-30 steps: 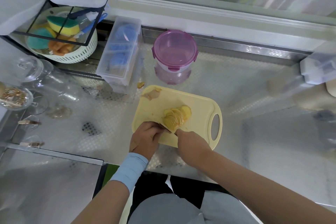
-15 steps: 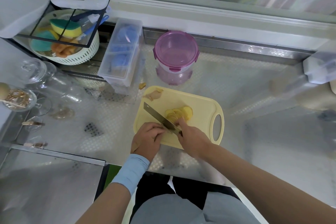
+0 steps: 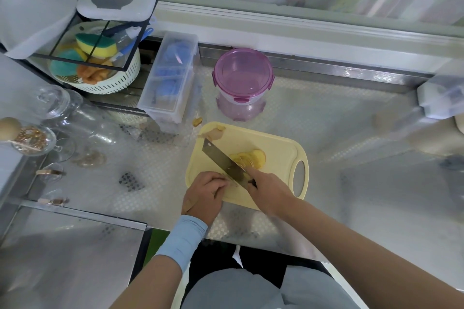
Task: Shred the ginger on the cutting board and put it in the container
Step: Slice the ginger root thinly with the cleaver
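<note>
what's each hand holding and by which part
Right hand grips the knife by its handle. Left hand sits curled beside the knife; whatever is under it is hidden.

Left hand (image 3: 204,192) curls its fingers (image 3: 216,179) downward; right hand (image 3: 267,189) grips the knife (image 3: 221,159).

The right grip (image 3: 268,190) hides the knife (image 3: 221,160) handle.
</note>
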Demonstrator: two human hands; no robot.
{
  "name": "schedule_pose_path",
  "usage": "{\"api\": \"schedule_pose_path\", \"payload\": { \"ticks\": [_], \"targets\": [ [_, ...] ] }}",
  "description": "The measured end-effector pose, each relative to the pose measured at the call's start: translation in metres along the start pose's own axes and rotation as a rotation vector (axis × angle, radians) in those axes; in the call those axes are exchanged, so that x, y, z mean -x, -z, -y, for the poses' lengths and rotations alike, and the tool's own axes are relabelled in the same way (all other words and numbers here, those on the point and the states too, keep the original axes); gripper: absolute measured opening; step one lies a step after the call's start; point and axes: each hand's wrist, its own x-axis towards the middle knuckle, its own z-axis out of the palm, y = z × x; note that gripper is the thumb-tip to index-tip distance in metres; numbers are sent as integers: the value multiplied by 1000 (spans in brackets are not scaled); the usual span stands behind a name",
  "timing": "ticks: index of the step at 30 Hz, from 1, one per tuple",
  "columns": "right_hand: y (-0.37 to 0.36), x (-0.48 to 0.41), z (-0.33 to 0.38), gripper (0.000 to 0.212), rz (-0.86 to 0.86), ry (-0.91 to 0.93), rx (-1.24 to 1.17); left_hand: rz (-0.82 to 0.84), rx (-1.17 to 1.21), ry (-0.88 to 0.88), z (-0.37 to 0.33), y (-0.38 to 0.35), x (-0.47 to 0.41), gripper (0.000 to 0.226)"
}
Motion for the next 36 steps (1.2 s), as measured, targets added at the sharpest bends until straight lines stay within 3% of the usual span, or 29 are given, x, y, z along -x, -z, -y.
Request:
{"api": "schedule_pose_path", "payload": {
  "ticks": [2,5,10,17,36],
  "targets": [
    [3,2,1,18,1,-22,0,3,-6,-8,1,0,-1,27],
    [7,6,5,21,-1,-21,9,8,-26,-33,3,-2,-1,27],
    [6,22,12,34,-78,48,141,-8,-83,-96,8,-5,-1,28],
    [-10,52,23,65,-34,59,287,-88,-99,-111,7,-6,-2,27],
    [-6,58,25,56,11,-13,270,-113,-86,-103,4,-4,-4,28]
  ]
}}
